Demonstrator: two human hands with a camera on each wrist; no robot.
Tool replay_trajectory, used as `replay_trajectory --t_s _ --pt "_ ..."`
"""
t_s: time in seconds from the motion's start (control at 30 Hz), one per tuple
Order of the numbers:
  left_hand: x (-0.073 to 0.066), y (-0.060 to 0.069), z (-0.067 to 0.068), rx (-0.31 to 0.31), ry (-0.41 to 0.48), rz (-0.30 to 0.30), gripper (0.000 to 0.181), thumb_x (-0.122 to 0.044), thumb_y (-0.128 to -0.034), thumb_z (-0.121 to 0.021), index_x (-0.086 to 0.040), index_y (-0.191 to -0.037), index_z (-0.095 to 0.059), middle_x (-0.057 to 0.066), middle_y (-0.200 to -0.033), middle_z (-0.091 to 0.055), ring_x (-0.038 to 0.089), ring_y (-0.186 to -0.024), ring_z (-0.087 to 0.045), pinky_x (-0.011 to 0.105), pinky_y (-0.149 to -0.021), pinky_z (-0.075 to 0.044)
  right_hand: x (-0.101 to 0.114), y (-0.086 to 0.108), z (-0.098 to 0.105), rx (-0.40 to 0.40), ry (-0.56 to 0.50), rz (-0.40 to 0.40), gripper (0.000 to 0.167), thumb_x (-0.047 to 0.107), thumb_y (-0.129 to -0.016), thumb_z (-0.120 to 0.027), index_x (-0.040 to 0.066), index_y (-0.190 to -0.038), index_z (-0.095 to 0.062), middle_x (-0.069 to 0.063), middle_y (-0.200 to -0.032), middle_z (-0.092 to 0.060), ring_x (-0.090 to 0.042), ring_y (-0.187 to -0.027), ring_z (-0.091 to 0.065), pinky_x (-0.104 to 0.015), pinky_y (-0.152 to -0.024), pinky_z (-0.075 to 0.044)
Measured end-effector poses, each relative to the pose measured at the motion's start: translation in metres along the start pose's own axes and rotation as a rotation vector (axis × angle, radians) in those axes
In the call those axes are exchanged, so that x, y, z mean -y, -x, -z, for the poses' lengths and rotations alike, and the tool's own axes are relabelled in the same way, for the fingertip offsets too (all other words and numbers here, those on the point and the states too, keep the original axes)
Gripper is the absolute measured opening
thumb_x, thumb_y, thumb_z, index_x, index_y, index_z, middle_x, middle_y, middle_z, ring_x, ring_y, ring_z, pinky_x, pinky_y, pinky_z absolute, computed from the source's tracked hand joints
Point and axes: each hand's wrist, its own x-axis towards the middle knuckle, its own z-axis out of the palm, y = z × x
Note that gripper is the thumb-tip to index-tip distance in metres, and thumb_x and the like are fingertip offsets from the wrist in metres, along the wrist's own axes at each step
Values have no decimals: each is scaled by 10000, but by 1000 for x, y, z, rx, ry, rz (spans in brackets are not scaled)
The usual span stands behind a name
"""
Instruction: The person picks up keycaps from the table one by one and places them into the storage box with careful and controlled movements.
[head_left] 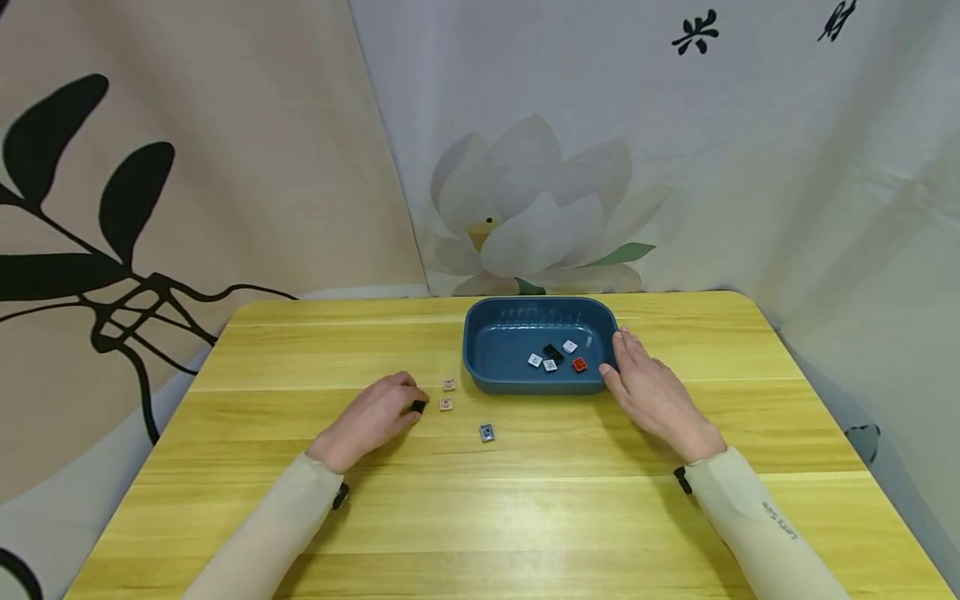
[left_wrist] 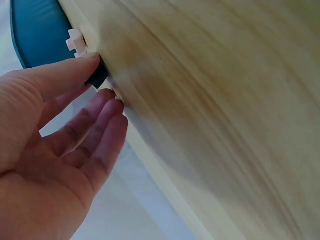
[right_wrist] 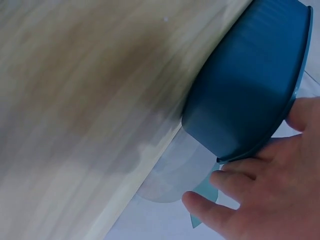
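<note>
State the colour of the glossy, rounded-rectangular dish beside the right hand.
Dark blue; the dish shows best in the head view.

No text is coming out clearly enough to read. In the head view, a short line of dark lettering point(head_left: 780, 521) is running aslant along the pale sleeve point(head_left: 750, 508) at the lower right, too small to spell out. Two black brush-like signs point(head_left: 695, 32) are standing on the cloth backdrop point(head_left: 787, 167) at the upper right, their meaning unclear. Tiny illegible marks are showing on the grey-blue tile point(head_left: 487, 432) below the frame's centre.
</note>
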Motion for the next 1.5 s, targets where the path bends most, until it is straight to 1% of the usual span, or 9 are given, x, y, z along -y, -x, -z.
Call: replay_trajectory --t_s 0.13,0.27,0.4,0.6,0.73,0.9,1.1,1.3,1.5 --pt "1 0 -1 -22 22 9 212 -28 -911 -783 -12 -1122 -772 87 -1071 -690 192 -913 -664 340 -793 -579 1 0 0 3 0 -5 705 399 -1133 -352 -112 -1594 -199 -273 -1687 -147 -441 -1547 -183 -639 -1169 -281" --pt "-1 -2 1 -60 46 32 210 -38 -914 -784 2 -1119 -758 104 -1081 -702 221 -926 -687 361 -792 -588 2 0 1 7 7 -6 700 390 -1133 -354 -114 -1593 -197 -275 -1686 -145 -442 -1548 -178 -636 -1170 -281" --pt "-7 -7 5 -131 78 45 244 -82 -934 -778 -13 -1165 -741 95 -1096 -712 206 -916 -692 366 -792 -589 2 0 1 11 7 -5 696 385 -1135 -348 -119 -1591 -196 -280 -1685 -141 -442 -1548 -172 -638 -1170 -278" --pt "-26 -18 19 -242 132 -2 269 -89 -942 -768 -64 -1208 -736 58 -1111 -727 186 -931 -702 361 -803 -593 2 0 1 10 5 -1 698 392 -1137 -339 -125 -1586 -206 -290 -1678 -156 -448 -1544 -184 -645 -1165 -282" --pt "-40 -27 27 -275 145 -27 251 -77 -931 -778 -65 -1180 -752 48 -1120 -728 192 -969 -713 371 -838 -595 2 1 1 8 3 -6 690 377 -1135 -356 -124 -1586 -210 -287 -1679 -160 -446 -1543 -189 -646 -1163 -284" --pt "-55 -40 35 -310 118 -44 229 -40 -930 -770 -46 -1159 -757 77 -1158 -708 219 -1004 -709 355 -850 -593 3 1 2 7 0 -9 693 381 -1134 -350 -124 -1587 -206 -287 -1679 -158 -443 -1545 -185 -643 -1164 -285" --pt "-68 -56 39 -317 121 -65 232 -60 -931 -775 -42 -1161 -752 69 -1128 -716 199 -965 -709 302 -823 -592 2 0 1 6 -2 -6 692 377 -1134 -353 -127 -1585 -207 -291 -1678 -156 -445 -1544 -185 -644 -1163 -286" --pt "-78 -70 41 -293 93 -103 224 -69 -939 -769 -80 -1163 -770 47 -1119 -701 181 -969 -695 286 -842 -580 1 -1 0 3 -2 -5 699 396 -1135 -335 -122 -1587 -208 -289 -1678 -158 -445 -1542 -192 -643 -1160 -293" --pt "-86 -87 39 -250 70 -103 211 -95 -943 -771 -87 -1154 -780 44 -1127 -688 170 -968 -687 258 -854 -575 2 -1 0 7 -6 -8 701 401 -1135 -332 -121 -1587 -209 -286 -1679 -159 -441 -1545 -186 -641 -1163 -289"
